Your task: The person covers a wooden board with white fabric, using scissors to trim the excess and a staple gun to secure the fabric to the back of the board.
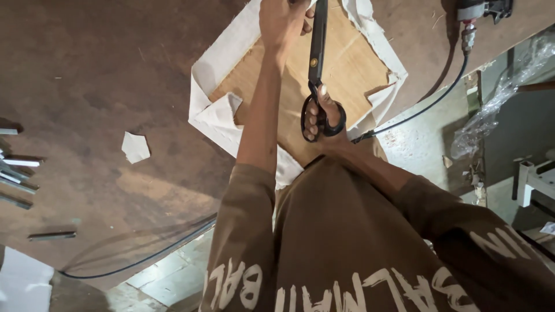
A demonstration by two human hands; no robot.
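A flat wooden board [341, 63] lies on a brown table [98, 86] with white cloth [222, 60] folded up around its edges. My right hand [324, 118] has its fingers through the black handles of long scissors [317, 46], whose blades point away from me over the board. My left hand [281, 22] reaches to the far side of the board and presses or grips there, next to the scissor blades. What its fingers hold is cut off by the top of the view. Both arms wear brown sleeves.
A small white cloth scrap [136, 147] lies left of the board. Several metal bars [17, 173] sit at the left edge. A black hose [430, 104] runs to an air tool [480, 10] at the top right. Crumpled plastic [497, 98] and a white frame [535, 179] are on the floor to the right.
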